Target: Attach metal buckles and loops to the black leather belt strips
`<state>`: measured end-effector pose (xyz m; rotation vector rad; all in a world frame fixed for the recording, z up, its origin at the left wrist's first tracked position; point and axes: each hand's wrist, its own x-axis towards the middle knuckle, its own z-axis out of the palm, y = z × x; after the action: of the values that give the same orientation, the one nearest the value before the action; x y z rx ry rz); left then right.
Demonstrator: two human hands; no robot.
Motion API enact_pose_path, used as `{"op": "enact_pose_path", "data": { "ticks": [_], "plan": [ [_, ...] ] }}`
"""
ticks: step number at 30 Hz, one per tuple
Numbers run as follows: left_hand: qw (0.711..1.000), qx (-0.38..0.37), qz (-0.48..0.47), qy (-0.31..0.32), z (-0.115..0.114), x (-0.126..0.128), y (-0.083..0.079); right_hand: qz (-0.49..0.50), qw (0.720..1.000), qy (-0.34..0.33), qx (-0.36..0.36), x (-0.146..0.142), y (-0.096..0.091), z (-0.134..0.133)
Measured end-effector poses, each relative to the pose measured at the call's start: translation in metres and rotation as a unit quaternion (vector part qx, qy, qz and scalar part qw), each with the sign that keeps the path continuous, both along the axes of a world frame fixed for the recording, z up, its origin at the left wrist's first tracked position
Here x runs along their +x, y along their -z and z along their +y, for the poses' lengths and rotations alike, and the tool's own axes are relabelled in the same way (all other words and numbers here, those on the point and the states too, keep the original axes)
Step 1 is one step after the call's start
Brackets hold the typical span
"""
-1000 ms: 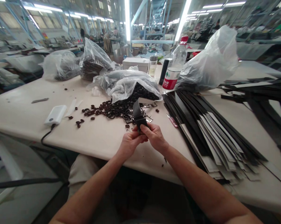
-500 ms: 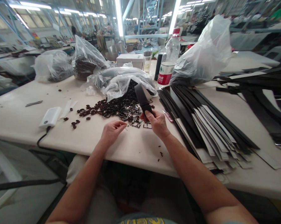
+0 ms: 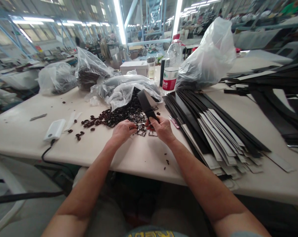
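My right hand (image 3: 163,129) grips a black belt strap (image 3: 146,102), thumb on top; the strap rises in a loop over the pile. A metal frame shows beside the loop. My left hand (image 3: 123,132) is at the near edge of the pile, its thumb and fingers pinched together. What they hold, if anything, is too small to make out. Between and behind the hands lies a heap of dark rings and loops (image 3: 109,118). Square metal buckles (image 3: 141,132) lie just in front of it, between my two hands.
Stacked black and white strips (image 3: 213,131) cover the table on the right, with pink-handled snippers (image 3: 174,122) beside them. Behind stand a bottle (image 3: 170,79), a jar (image 3: 151,68) and plastic bags (image 3: 208,59). A white corded device (image 3: 54,129) and a blade (image 3: 38,117) lie left.
My left hand has moved right, closer to my right hand and the buckles. My right hand keeps its hold on the belt strap. The whole view has shifted slightly.
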<state>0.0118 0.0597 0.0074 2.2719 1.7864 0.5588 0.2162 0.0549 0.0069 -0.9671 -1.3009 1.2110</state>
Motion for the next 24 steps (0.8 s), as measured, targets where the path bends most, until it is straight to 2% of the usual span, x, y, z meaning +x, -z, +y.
{"op": "enact_pose_path", "data": {
  "ticks": [2, 12, 18, 21, 24],
  "plan": [
    [1.000, -0.001, 0.029, 0.008, 0.002, 0.006, 0.003, 0.003, 1.000, -0.005, -0.003, -0.001, 0.000, -0.001],
    [0.994, 0.017, 0.088, -0.061, 0.017, 0.013, 0.005, -0.047, 0.998, -0.043, 0.019, -0.007, 0.005, -0.005],
    [0.990, 0.030, 0.129, -0.043, 0.020, 0.018, 0.008, -0.043, 0.998, -0.042, 0.013, -0.005, 0.007, -0.003],
    [0.992, 0.025, 0.119, -0.043, 0.021, 0.020, 0.008, -0.052, 0.998, -0.038, 0.014, -0.005, 0.007, -0.003],
    [0.996, 0.023, 0.064, -0.055, 0.021, 0.020, 0.006, -0.055, 0.998, -0.039, 0.015, -0.004, 0.006, -0.003]
  ]
}}
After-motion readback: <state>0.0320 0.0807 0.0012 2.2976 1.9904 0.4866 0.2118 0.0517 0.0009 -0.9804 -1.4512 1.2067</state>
